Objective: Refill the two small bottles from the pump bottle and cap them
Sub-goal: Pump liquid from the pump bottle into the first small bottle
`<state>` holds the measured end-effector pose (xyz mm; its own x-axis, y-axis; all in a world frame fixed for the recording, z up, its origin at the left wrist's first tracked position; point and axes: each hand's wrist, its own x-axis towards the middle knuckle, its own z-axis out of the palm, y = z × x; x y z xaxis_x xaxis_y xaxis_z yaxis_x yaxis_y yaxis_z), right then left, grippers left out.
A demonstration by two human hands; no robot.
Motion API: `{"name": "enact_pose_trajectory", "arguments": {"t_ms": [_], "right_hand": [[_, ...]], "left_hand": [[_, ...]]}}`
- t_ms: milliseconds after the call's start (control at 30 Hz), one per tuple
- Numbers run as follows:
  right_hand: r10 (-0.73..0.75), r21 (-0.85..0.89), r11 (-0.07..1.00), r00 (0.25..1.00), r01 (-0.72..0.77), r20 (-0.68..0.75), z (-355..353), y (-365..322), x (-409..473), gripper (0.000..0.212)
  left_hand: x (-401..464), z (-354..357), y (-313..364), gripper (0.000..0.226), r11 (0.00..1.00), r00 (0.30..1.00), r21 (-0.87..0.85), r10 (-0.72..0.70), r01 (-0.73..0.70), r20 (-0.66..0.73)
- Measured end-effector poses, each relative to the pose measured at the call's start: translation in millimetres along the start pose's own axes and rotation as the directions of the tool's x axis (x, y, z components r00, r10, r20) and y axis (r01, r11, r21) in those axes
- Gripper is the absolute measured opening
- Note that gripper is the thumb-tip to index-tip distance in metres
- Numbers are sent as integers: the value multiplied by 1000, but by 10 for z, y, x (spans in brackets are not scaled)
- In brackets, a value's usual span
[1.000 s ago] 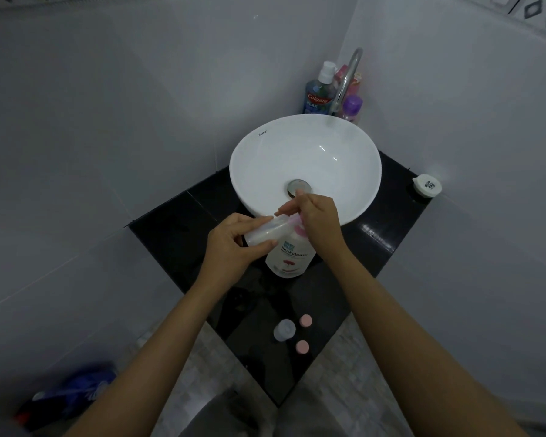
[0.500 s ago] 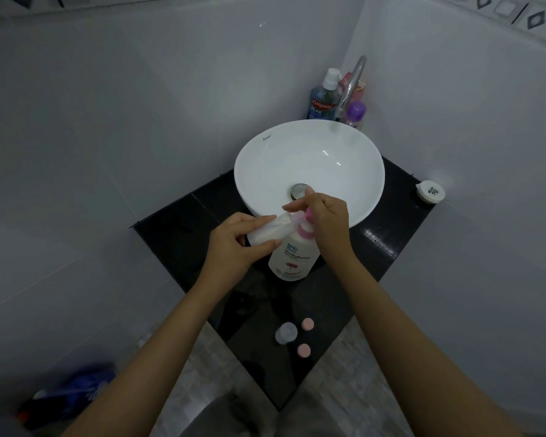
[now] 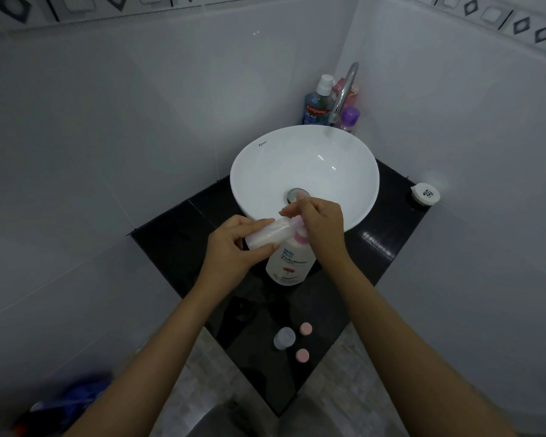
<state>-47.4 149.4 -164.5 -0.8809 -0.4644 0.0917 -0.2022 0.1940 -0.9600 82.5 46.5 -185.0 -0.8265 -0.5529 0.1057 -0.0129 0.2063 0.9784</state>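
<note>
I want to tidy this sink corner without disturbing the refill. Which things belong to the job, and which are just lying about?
In the job:
- white pump bottle with pink pump, under the right hand
- small translucent bottle, held sideways by the left hand
- second small clear bottle
- two pink round caps

Lying about:
- blue mouthwash bottle
- purple-capped bottle
- white round lidded tub

Basin (image 3: 265, 171) crowds pump bottle (image 3: 289, 263) behind; countertop (image 3: 177, 234) left free.
</note>
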Motion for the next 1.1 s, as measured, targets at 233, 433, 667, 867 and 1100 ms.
{"name": "enact_pose_trajectory", "arguments": {"t_ms": [233,433,667,867,1100], "right_hand": [[94,21,995,996,-94,6,72,153,-40,41],[37,-7,999,999,-36,29,-14,34,30,36],[84,102,991,996,-82,-13,31,59,-33,39],[146,46,988,989,-146,2,83,156,-30,40],[15,38,999,999,-14,-33,17,28,-20,41]], "left_hand": [[-21,8,-102,41,999,999,18,-33,33,6],[-31,18,-38,41,1000,1000,-21,-18,18,-8],[2,0,-31,41,999,1000,-18,-28,28,13],[-5,0,-90,41,999,999,0,-37,37,9],[9,-4,-8,42,1000,1000,-16,-10,10,1]]}}
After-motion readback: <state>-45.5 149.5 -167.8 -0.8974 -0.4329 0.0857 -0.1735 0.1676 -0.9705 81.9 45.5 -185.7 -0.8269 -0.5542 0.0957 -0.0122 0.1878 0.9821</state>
